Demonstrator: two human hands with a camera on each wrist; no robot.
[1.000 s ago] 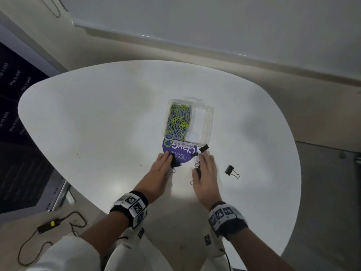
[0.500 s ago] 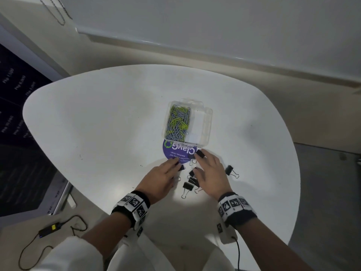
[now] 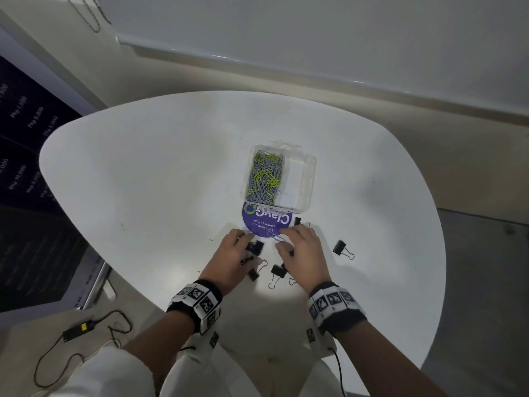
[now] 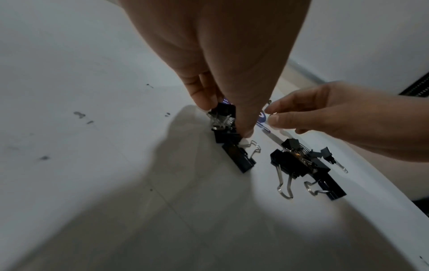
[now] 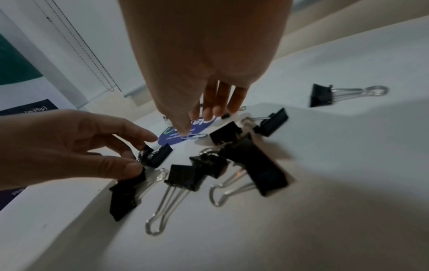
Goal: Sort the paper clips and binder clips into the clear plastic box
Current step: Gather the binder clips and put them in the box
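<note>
White rounded table [image 3: 143, 181]; pale wall [image 3: 315, 38]; grey floor [image 3: 486, 282]; dim light.

1. Head view: set high above the near edge of the white table [image 3: 143, 181], facing forward and down; wide enough to take in the whole tabletop, the far wall and the floor on both sides.
2. Left wrist view: set low over the tabletop near its near edge, looking along the left hand [image 4: 223, 60] toward the table's far right edge; very close, palm filling the upper frame.
3. Right wrist view: equally low and close, looking along the right hand [image 5: 204, 55] toward the far left edge.
4. Shared by all three: the cluster of black binder clips [image 3: 278, 271] [image 4: 299, 163] [image 5: 253, 165], the purple round sticker [image 3: 267, 222] [image 5: 183, 134], and both hands.
</note>
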